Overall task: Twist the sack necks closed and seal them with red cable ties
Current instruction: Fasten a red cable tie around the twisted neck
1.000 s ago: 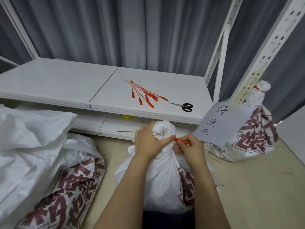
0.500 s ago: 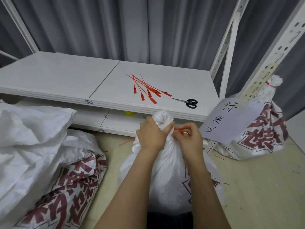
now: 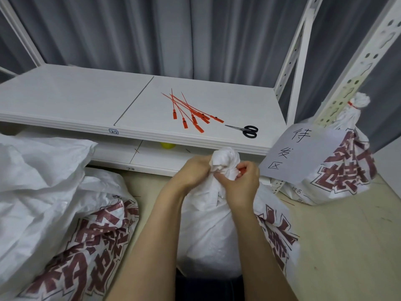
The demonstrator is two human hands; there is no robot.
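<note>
Left hand grips the twisted sack neck; right hand pinches a red tie there.

Both bare forearms reach forward from the bottom edge and converge. The left hand curls round the sack neck from the left, knuckles up. The right hand meets it from the right, fingers curled, pinching a red tie against the neck.

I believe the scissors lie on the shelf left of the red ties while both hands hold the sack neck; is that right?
Not quite: the head view shows the scissors on the shelf right of the red ties; the left hand and right hand do hold the sack neck.
</note>
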